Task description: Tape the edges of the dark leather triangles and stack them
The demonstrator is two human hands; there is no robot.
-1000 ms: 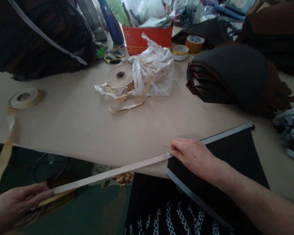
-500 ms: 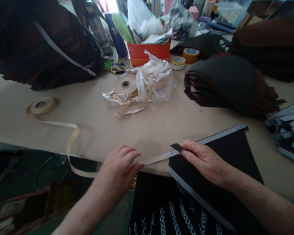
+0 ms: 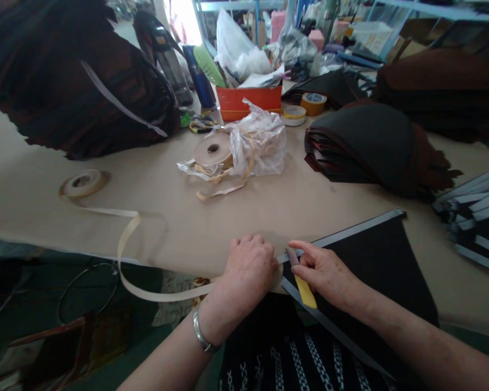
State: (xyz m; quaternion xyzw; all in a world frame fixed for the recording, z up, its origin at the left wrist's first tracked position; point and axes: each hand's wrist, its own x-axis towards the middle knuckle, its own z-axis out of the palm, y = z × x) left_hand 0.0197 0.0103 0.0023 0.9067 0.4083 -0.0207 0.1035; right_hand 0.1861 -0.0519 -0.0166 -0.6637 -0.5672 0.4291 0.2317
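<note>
A black panel (image 3: 375,260) with pale strips along its edges lies at the table's front edge. My right hand (image 3: 321,269) is closed on a small knife (image 3: 305,290) with a yellow handle, its blade end at the panel's left corner. Just left of that corner, my left hand (image 3: 250,263) is closed on the pale tape (image 3: 163,296), fingers curled down by the table. From under my left hand the tape loops below the table edge and back up to a tape roll (image 3: 82,183) at the left.
A second roll (image 3: 213,150) sits beside a clear plastic bag (image 3: 264,141) mid-table. Behind are a red box (image 3: 248,103) and tape rolls. Dark stacked pieces (image 3: 362,144) lie at the right, a large dark pile (image 3: 77,87) at the left, strip-edged pieces (image 3: 478,217) far right.
My left hand has moved right along the tape to the panel's corner. My right hand has turned the knife, so its yellow handle now shows. The view has shifted slightly.
</note>
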